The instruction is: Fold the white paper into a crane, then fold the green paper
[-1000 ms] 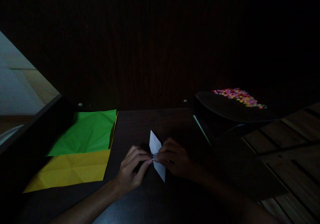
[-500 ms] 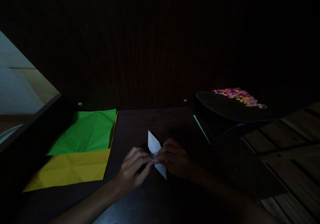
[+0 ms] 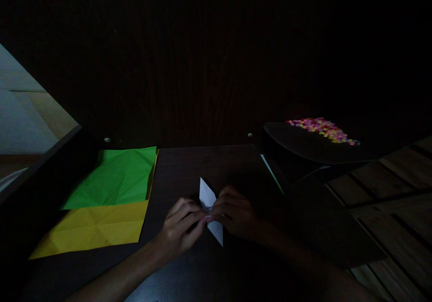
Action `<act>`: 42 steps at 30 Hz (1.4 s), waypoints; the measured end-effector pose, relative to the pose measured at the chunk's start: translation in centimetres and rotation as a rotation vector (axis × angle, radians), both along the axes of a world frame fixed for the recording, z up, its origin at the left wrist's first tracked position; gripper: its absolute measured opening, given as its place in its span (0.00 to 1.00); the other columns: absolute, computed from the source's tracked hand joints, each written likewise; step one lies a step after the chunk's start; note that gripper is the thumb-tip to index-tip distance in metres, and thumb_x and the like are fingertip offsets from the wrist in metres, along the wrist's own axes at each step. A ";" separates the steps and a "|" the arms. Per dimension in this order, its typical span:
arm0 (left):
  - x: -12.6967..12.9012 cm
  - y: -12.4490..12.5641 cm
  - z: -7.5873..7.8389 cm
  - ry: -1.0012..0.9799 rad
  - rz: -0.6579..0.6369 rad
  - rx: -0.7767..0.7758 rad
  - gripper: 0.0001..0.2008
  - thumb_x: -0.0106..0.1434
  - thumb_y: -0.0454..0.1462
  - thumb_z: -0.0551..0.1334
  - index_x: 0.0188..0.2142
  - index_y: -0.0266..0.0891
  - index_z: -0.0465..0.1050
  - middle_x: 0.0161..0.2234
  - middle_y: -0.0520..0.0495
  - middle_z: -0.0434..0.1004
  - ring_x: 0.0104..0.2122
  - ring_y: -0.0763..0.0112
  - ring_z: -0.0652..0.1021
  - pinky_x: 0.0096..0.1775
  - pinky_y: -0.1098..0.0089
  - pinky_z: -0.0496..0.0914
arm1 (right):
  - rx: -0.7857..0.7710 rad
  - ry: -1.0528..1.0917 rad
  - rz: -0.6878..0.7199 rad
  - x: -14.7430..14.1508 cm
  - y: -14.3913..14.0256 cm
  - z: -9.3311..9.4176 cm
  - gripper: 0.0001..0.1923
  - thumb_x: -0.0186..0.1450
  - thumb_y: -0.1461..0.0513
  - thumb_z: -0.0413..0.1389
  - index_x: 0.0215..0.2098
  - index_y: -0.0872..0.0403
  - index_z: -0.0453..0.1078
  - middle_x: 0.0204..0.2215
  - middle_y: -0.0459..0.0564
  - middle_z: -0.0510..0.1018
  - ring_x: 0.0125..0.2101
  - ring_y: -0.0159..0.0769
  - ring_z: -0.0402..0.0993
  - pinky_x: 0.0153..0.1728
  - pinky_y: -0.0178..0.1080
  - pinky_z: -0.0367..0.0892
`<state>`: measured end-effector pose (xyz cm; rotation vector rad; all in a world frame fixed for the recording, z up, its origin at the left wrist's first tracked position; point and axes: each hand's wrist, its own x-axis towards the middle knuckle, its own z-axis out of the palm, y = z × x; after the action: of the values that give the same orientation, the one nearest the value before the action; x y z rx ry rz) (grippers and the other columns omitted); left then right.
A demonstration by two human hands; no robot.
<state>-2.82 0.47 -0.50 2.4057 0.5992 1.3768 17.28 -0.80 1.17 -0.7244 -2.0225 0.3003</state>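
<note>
Left hand [image 3: 182, 225] and right hand [image 3: 236, 214]: fingers pinched closed on folded white paper [image 3: 207, 195], now pivoted slightly; folding apparently continues.

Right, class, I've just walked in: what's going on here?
A person's left hand and right hand meet at the middle of a folded white paper, pinching it between them. Its pointed ends stick out past the hands. Left of them on the dark table, a creased green sheet partly covers a yellow sheet.
</note>
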 end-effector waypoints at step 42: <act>0.3 -0.2 0.6 -0.074 0.024 0.000 0.08 0.60 0.25 0.64 0.38 0.36 0.75 0.29 0.47 0.77 0.29 0.71 0.76 0.30 0.70 0.72 | -0.051 0.053 -0.021 0.0 0.6 0.5 0.08 0.69 0.66 0.53 0.32 0.54 0.70 0.26 0.49 0.75 0.30 0.35 0.67 0.32 0.41 0.65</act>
<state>-2.52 0.28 0.06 2.3429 0.6106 1.4688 17.31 -0.19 1.68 -0.7608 -1.9623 0.3567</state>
